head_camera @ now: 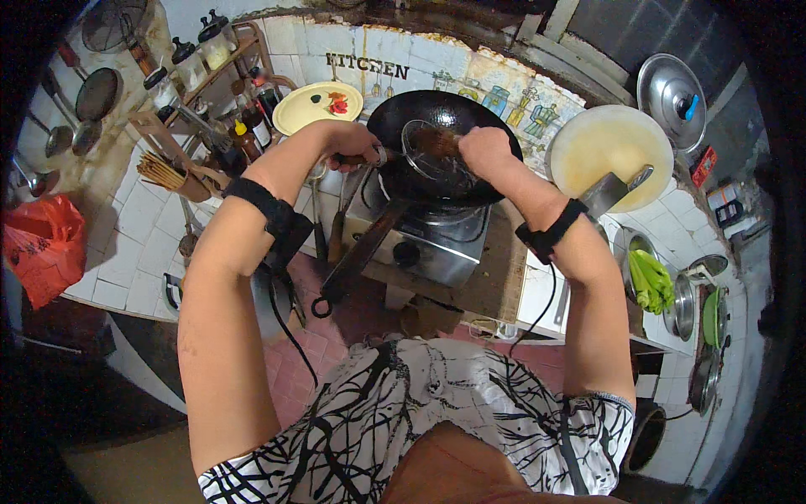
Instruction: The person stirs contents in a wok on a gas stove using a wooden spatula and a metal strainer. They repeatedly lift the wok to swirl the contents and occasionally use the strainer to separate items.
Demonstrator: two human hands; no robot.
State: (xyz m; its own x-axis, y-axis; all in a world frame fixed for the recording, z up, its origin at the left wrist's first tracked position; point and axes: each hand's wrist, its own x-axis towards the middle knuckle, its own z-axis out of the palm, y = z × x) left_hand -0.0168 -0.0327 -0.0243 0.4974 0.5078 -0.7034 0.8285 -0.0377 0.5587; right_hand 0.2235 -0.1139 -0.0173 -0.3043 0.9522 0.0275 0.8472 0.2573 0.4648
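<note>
A black wok (pixel 390 104) sits on a steel gas stove (pixel 441 252), its long handle pointing down and left. My left hand (pixel 356 148) is closed around the handle of a round wire strainer (pixel 415 165), whose head is over the wok. At the wok's right side, my right hand (pixel 488 151) grips a brown bristly thing, seemingly a scrubbing brush (pixel 441 143), which lies against the strainer. The brush's exact shape is partly hidden by my fingers. Both wrists wear black straps with cables.
Left of the wok are a yellow flowered plate (pixel 299 107), sauce bottles (pixel 252 120) and chopsticks in a holder (pixel 165 171). At right, a cleaver (pixel 604 195) lies on a round cutting board (pixel 607 138), near leafy greens (pixel 652 280). A red plastic bag (pixel 47 242) is far left.
</note>
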